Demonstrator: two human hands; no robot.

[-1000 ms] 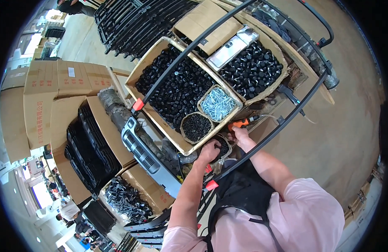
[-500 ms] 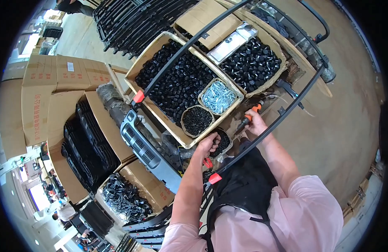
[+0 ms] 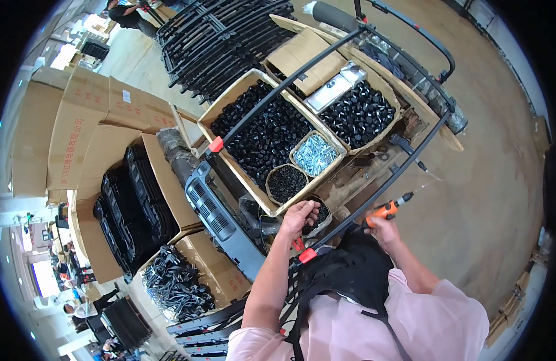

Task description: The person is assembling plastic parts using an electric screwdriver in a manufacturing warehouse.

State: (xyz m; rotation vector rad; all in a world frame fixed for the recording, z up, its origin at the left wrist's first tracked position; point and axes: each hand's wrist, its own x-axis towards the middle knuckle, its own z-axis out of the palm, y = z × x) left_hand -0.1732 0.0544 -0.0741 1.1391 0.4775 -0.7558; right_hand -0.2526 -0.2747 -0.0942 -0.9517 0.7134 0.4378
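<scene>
My right hand (image 3: 384, 230) grips an orange and black cordless screwdriver (image 3: 386, 210), its long thin bit pointing away to the upper right. My left hand (image 3: 301, 218) is at the near edge of a small tub of black screws (image 3: 318, 218), fingers curled together; what they hold, if anything, is hidden. Between me and the bins, a black tube frame (image 3: 374, 197) with red corner pieces (image 3: 307, 255) slants across. Two small containers, one of black screws (image 3: 287, 184) and one of silver screws (image 3: 315, 154), sit in the corner of a large bin of black plastic parts (image 3: 260, 132).
A second bin holds black round-headed parts (image 3: 365, 114), with a silver metal box (image 3: 335, 87) on its edge. Another power tool (image 3: 408, 148) lies right of the bins. Leftward are a grey vented panel (image 3: 215, 210), an open carton of black panels (image 3: 133, 210) and bundled black cables (image 3: 179, 286).
My right hand has brought the screwdriver nearer and to the right, now clear of the bench and pointing outward. My left hand has risen slightly at the screw tub.
</scene>
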